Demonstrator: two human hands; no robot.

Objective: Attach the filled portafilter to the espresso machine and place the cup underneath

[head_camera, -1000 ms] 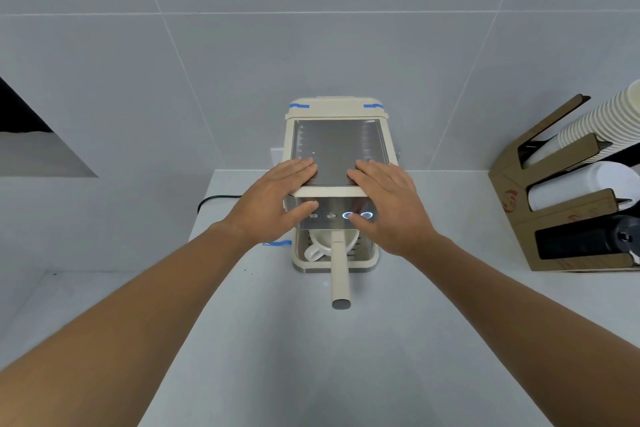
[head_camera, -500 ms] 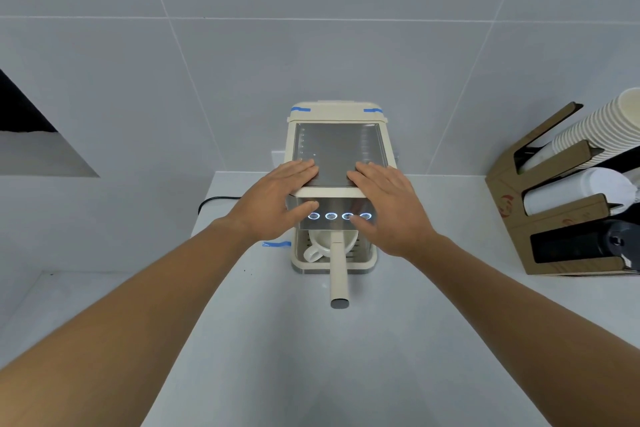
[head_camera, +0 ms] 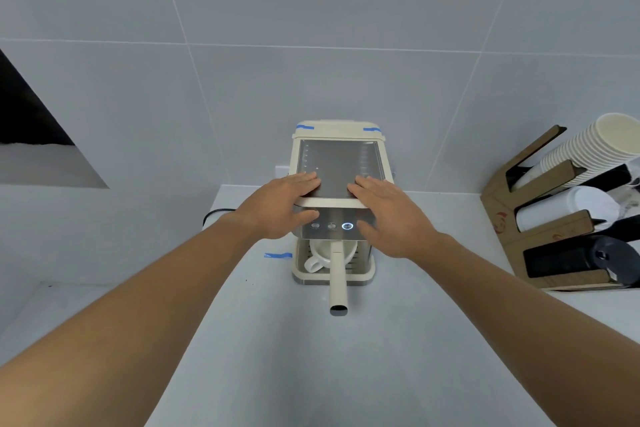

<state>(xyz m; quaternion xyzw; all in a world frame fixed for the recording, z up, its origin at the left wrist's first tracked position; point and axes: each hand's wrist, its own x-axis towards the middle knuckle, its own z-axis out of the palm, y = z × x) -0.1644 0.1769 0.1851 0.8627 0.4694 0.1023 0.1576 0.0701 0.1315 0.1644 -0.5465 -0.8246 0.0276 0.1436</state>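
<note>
A cream espresso machine (head_camera: 338, 163) with a steel top stands at the back of the counter. The portafilter sits in it, and its cream handle (head_camera: 338, 284) points straight toward me. Below it a white cup (head_camera: 323, 255) rests on the drip tray, handle to the left. My left hand (head_camera: 280, 206) lies flat on the machine's front left corner, thumb by the button panel. My right hand (head_camera: 388, 211) lies flat on the front right corner, thumb at the panel's right end. One button (head_camera: 347, 226) glows with a blue ring. Neither hand holds anything.
A cardboard rack (head_camera: 540, 215) at the right holds stacked paper cups (head_camera: 595, 146) and lids. Blue tape (head_camera: 277, 255) marks the counter left of the machine. A black cable (head_camera: 214, 213) runs behind on the left. The tiled wall stands close behind the machine.
Two button rings glowed a second ago, then all four, and now only one. Both hands have stayed on the machine's front corners.
</note>
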